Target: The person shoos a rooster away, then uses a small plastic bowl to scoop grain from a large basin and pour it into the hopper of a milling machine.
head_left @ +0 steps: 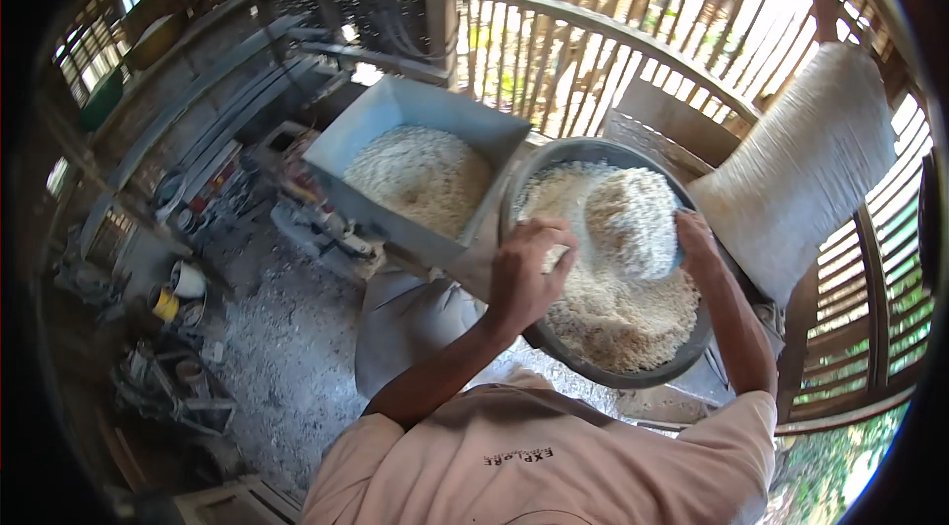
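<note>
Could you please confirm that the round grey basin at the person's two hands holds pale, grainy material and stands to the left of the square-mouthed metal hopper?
Not quite: the head view shows the round grey basin to the right of the square-mouthed metal hopper. The rest is right.

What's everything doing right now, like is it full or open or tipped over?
Gray basin: open, holding plenty of pale grain.
Bluish bowl: seemingly heaped with grain.
Metal hopper: open-topped, partly filled.
Large pale sack: bulging, leaning.
Grayish sack: slumped, creased.
Left hand: fingers curled.
Right hand: gripping the bowl's edge.
</note>
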The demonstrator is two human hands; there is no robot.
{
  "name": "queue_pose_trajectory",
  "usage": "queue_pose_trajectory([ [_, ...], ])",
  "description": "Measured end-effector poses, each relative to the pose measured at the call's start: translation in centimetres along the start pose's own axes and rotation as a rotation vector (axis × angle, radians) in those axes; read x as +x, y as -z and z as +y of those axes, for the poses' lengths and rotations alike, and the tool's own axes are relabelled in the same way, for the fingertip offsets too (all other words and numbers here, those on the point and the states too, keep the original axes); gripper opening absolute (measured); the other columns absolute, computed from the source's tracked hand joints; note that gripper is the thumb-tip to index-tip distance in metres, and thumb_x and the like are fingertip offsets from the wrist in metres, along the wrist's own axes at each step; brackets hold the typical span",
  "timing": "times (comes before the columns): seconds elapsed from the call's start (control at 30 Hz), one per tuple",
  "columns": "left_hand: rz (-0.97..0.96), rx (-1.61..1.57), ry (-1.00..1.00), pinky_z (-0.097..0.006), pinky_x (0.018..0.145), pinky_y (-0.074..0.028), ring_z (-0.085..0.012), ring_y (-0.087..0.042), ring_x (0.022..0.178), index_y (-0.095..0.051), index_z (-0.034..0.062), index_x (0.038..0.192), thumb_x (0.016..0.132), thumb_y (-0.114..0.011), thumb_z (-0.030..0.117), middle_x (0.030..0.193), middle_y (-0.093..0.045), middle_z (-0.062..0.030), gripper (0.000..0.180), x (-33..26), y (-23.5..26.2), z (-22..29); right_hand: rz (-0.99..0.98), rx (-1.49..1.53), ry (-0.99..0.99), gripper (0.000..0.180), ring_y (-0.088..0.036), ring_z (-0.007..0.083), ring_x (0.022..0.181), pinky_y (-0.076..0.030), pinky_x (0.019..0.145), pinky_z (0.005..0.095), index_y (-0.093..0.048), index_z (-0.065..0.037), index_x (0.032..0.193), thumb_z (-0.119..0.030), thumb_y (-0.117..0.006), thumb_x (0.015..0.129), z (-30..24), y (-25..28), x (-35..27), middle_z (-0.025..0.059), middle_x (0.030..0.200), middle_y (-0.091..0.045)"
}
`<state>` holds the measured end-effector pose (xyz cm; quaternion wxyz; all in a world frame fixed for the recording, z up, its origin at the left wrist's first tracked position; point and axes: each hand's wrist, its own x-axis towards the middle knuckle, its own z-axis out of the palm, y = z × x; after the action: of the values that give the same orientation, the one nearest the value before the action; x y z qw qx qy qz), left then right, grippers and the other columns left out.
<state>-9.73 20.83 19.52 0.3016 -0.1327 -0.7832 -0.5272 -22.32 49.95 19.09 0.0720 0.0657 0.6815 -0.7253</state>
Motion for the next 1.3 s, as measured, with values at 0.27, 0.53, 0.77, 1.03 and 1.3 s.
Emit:
queue_pose_trajectory([
  [0.27,0.042,0.015,-0.062,-0.039,0.087,-0.048,-0.0281,-0.063,0.097,-0.063,0.0059,0.078,0.077,-0.077,0.012,0.099,-0.067,-0.0093,0.015,-1.5,0.8,0.6,-0.189,-0.090,0.060,0.026,-0.069,0.0211,0.070,-0.057,0.061,0.0352,-0.065,0.007,0.105,-0.011,-0.055,0.090,-8.1,-6.7,4.7,0.0125,0.089,-0.069],
  [0.53,0.128,0.013,-0.113,-0.038,0.087,-0.048,-0.0278,-0.063,0.098,-0.064,0.0064,0.087,0.080,-0.074,0.008,0.101,-0.068,-0.0088,0.012,-3.5,4.5,1.6,-0.215,-0.357,0.431,0.028,-0.065,0.0165,0.072,-0.051,0.063,0.0342,-0.068,0.006,0.107,-0.011,-0.052,0.091,-12.4,-22.8,7.3,0.0082,0.087,-0.069],
  [0.77,0.248,0.036,0.010,-0.036,0.083,-0.050,-0.0252,-0.065,0.093,-0.066,0.0069,0.086,0.077,-0.076,0.002,0.097,-0.069,-0.0083,0.015,-6.3,7.2,1.6,0.036,-0.711,1.252,0.030,-0.067,0.0341,0.071,-0.052,0.067,0.0458,-0.067,-0.013,0.117,-0.019,-0.058,0.089,-15.8,-28.9,6.5,0.0197,0.081,-0.068],
  [1.03,0.150,0.073,-0.037,-0.035,0.072,-0.049,-0.0261,-0.063,0.081,-0.063,0.0060,0.083,0.078,-0.076,0.006,0.088,-0.066,-0.0090,0.014,-4.3,6.3,2.5,-0.205,-1.015,1.409,0.031,-0.068,0.0234,0.062,-0.055,0.057,0.0383,-0.065,-0.012,0.120,-0.012,-0.057,0.091,-11.7,-31.6,1.6,0.0102,0.088,-0.073],
  [1.3,0.004,0.047,-0.203,-0.038,0.076,-0.051,-0.0276,-0.063,0.086,-0.067,0.0063,0.100,0.083,-0.068,0.004,0.091,-0.066,-0.0107,0.017,-0.8,3.2,2.8,-0.138,-0.551,1.098,0.027,-0.071,0.0187,0.072,-0.054,0.065,0.0304,-0.061,0.003,0.120,-0.008,-0.052,0.097,-14.3,-19.3,0.1,0.0124,0.090,-0.073],
])
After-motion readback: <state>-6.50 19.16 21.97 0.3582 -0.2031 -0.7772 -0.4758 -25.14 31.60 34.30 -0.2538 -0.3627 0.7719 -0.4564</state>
